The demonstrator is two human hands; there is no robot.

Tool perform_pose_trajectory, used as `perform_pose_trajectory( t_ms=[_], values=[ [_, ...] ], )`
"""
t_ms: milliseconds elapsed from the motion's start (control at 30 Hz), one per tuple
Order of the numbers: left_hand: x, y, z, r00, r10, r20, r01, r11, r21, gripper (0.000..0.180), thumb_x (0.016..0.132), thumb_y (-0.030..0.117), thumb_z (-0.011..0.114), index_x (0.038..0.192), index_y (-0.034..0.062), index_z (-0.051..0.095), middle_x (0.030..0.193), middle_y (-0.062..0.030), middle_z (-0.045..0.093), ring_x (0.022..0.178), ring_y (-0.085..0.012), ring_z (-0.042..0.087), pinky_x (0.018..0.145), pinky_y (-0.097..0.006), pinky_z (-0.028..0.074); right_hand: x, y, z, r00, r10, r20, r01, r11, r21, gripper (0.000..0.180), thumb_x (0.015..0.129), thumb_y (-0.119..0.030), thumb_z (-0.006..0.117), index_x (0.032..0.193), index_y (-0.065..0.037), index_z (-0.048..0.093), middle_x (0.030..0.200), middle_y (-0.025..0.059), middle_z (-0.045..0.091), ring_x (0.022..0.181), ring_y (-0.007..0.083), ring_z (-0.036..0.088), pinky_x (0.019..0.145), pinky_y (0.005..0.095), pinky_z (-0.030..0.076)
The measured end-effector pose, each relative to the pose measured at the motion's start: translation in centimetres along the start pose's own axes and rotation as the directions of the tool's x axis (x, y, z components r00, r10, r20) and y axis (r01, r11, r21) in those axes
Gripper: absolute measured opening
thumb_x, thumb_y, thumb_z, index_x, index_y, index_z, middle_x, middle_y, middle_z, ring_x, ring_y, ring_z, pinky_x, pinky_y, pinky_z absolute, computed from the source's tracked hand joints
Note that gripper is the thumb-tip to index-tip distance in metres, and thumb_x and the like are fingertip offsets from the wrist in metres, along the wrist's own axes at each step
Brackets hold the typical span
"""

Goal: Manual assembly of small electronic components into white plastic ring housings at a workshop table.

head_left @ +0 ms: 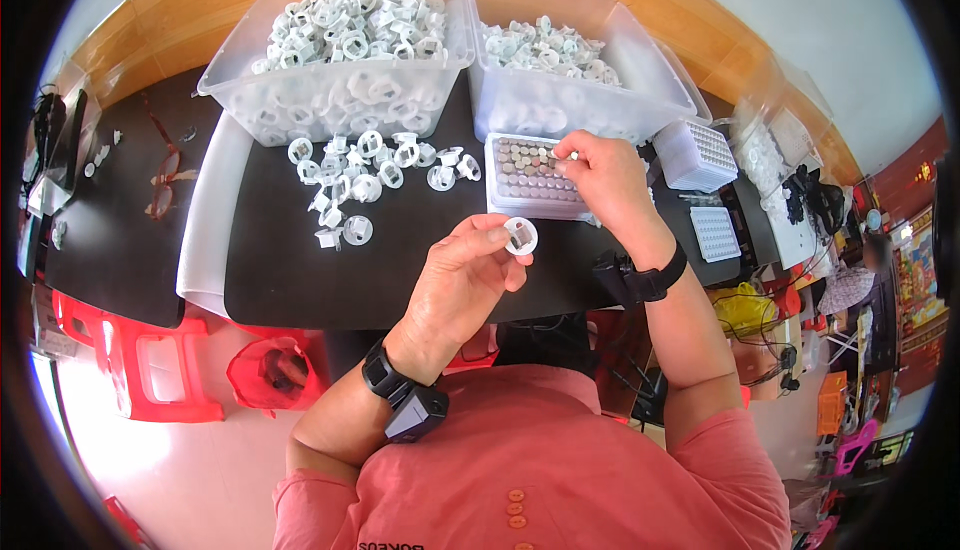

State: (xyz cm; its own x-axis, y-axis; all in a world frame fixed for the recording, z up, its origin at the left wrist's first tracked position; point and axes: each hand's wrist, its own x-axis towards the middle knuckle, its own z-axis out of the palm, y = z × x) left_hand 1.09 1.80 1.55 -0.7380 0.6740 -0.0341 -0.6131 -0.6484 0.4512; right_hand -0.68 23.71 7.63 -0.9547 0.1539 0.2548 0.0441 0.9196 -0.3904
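Observation:
My left hand (pixel 466 264) pinches a round white plastic part (pixel 521 237) between thumb and fingers, above the table's near edge. The part has a ring-shaped rim and a squarish middle. To its right, my right hand (pixel 610 180) reaches over a white tray (pixel 491 175) filled with rows of small silver button cells (pixel 530 182). Its thumb and forefinger are closed at the tray's far right corner, with a small shiny button cell (pixel 574 156) showing at the tips. A loose pile of similar white plastic parts (pixel 365 187) lies left of the tray.
Two translucent bins, a left one (pixel 330 80) and a right one (pixel 650 100), hold many white parts behind the pile. Stacked white trays (pixel 697 157) and a flat tray (pixel 715 234) sit at right. Glasses (pixel 163 185) lie at left. Red stools (pixel 150 370) stand below the dark table (pixel 290 280).

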Motion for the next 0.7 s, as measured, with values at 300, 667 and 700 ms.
perform_pose_trajectory(
  t_ms=[300, 667, 700],
  values=[
    [0.15, -0.19, 0.6, 0.999, -0.046, -0.019, 0.046, 0.998, -0.041, 0.028, 0.094, 0.02, 0.065, 0.113, 0.0004, 0.061, 0.098, -0.0132, 0.066, 0.084, -0.0222, 0.062, 0.067, -0.032, 0.045, 0.59, 0.86, 0.39, 0.993, -0.115, -0.003, 0.114, 0.993, -0.023, 0.012, 0.084, -0.016, 0.069, 0.094, -0.012, 0.072, 0.079, 0.0137, 0.07, 0.076, 0.0343, 0.067, 0.068, 0.0441, 0.05],
    [0.21, -0.58, 0.2, 0.999, -0.035, -0.003, 0.035, 0.999, 0.011, 0.031, 0.092, 0.02, 0.068, 0.115, -0.0002, 0.061, 0.101, -0.0137, 0.066, 0.087, -0.0224, 0.062, 0.067, -0.031, 0.045, 0.83, 0.73, 0.05, 0.992, -0.117, 0.056, 0.12, 0.992, -0.05, 0.011, 0.083, -0.014, 0.065, 0.093, -0.014, 0.072, 0.084, 0.0129, 0.072, 0.084, 0.036, 0.067, 0.072, 0.0465, 0.051],
    [0.2, -0.57, 0.16, 1.0, -0.03, 0.009, 0.03, 0.999, 0.011, 0.031, 0.092, 0.02, 0.068, 0.114, 0.0, 0.061, 0.102, -0.0135, 0.066, 0.087, -0.0225, 0.062, 0.067, -0.031, 0.044, 0.9, 0.74, 0.05, 0.992, -0.112, 0.058, 0.115, 0.992, -0.054, 0.011, 0.084, -0.013, 0.065, 0.092, -0.014, 0.072, 0.084, 0.013, 0.072, 0.084, 0.036, 0.068, 0.072, 0.0465, 0.051]
  ],
)
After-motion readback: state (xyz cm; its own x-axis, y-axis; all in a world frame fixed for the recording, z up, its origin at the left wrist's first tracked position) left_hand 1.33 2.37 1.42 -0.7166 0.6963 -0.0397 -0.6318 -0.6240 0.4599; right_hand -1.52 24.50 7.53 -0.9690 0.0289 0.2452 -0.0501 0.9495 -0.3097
